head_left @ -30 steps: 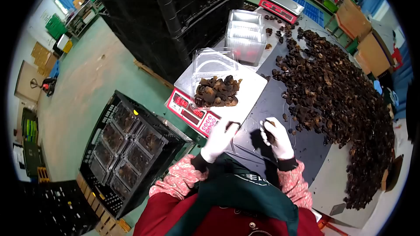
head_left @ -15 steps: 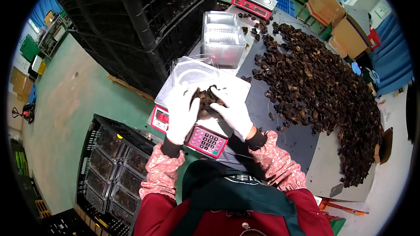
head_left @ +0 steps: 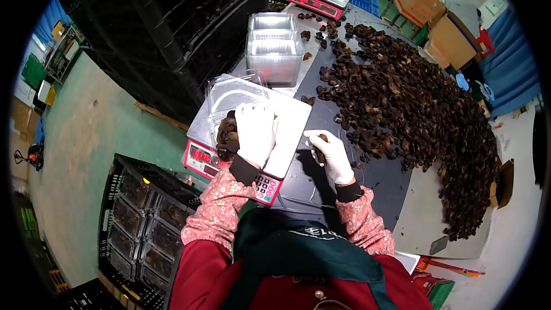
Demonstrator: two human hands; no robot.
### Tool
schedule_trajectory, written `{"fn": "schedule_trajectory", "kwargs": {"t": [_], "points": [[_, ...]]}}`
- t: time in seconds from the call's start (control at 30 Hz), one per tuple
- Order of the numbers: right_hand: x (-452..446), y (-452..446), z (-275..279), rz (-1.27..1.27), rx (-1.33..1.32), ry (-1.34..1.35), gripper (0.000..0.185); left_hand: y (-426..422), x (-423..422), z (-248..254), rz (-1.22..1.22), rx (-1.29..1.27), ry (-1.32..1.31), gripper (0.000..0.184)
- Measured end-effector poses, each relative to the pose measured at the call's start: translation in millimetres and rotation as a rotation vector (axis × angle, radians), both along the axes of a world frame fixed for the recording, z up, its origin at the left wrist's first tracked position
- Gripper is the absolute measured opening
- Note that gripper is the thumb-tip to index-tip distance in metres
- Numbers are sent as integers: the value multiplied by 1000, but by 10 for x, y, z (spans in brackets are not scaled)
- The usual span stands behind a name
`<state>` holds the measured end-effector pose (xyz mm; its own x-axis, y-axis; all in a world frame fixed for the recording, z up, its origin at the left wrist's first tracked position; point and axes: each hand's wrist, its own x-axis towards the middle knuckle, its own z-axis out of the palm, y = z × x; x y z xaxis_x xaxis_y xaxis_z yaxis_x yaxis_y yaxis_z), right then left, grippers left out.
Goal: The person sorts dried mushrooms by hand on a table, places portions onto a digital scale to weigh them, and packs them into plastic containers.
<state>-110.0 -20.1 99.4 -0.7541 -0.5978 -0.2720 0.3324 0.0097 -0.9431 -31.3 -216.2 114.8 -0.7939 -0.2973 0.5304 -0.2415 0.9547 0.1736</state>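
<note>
Mushrooms (head_left: 227, 138) on the scale (head_left: 294, 117) want light pressure for a true reading; left hand (head_left: 255, 133) covers some, grip hard to tell; right hand (head_left: 334, 158) pinches one piece (head_left: 320, 152).

Gloves: white fitted gloves on left hand (head_left: 255, 132) and right hand (head_left: 336, 161)
Wrists: snug black cloth cuffs (head_left: 244, 170) directly behind both hands
Forearms: loose pink floral-print cloth sleeves (head_left: 215, 206) behind the cuffs
Torso: dark red cloth garment (head_left: 192, 272) farther behind the hands, small round stud (head_left: 319, 295)
Chest: dark green cloth apron (head_left: 287, 252), white printed markings (head_left: 314, 231)
</note>
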Motion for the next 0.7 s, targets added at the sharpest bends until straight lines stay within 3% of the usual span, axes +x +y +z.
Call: {"fn": "schedule_trajectory", "kwargs": {"t": [0.1,0.17,0.23,0.4,0.57,0.7], "points": [[-36,249,-130,-48,8,-6,23,-21,20,49,-25,-4,84,17],[-45,378,-137,-92,-39,-92,23,-194,81,62,-148,360,267,15],[-57,443,-147,-75,-76,-126,23,-191,241,293,-66,857,308,15],[-2,153,22,20,-135,-196,23,-289,684,325,-141,1396,575,15],[75,-431,436,103,-84,56,23,-188,1233,142,-143,1556,833,17],[12,-670,346,42,-156,108,21,-127,1743,-194,-165,1581,944,22]]}}
